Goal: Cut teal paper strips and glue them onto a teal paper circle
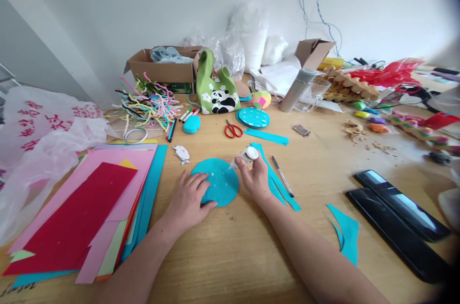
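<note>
A blue paper circle (223,184) lies flat on the wooden table, with a few small white spots on it. My left hand (190,198) rests on its left edge, fingers spread and pressing nothing else. Over the circle's upper right edge, my right hand (254,174) is wrapped round a small white glue bottle (250,153), tilted with its nozzle pointing down left near the paper. Blue paper strips (276,184) and a pen (282,177) lie just right of that hand. White paper cutouts (181,154) sit above the left hand.
Coloured paper sheets (79,217) are stacked at the left. Red scissors (233,130), spotted blue discs (253,117) and a panda bag (218,93) stand or lie beyond the circle. Black phone-like objects (391,232) and a blue scrap (347,232) are at the right.
</note>
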Demonstrator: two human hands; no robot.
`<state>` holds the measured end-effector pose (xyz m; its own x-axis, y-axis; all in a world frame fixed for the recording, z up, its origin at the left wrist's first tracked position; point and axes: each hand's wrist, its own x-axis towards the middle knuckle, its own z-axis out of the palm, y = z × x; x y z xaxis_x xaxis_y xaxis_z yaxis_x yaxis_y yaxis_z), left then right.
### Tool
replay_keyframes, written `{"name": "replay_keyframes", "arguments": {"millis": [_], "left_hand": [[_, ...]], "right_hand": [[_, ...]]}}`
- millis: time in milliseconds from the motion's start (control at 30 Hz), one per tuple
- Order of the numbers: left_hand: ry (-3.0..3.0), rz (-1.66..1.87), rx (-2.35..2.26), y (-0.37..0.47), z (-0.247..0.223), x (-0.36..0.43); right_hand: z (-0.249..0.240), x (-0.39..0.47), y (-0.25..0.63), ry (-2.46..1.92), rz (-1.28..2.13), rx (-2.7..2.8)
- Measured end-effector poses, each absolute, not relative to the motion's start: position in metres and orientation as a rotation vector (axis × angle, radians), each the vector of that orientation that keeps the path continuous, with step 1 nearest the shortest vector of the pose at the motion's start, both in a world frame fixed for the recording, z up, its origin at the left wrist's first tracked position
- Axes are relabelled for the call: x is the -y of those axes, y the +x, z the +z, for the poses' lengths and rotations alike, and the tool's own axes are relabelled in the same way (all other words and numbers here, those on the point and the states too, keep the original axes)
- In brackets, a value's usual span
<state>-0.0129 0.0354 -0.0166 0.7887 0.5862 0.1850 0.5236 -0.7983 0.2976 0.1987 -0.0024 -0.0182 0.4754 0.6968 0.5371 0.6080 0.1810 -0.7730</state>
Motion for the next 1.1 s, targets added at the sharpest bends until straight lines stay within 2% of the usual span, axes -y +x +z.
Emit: {"name": "replay_keyframes", "arguments": {"millis": [1100], "left_hand": [[2.76,0.436,-0.849,-0.0126,-0.017,-0.0349]], "right_hand": [[-0.0244,0.0023,0.205,-1.624,-0.001,1.249]]}}
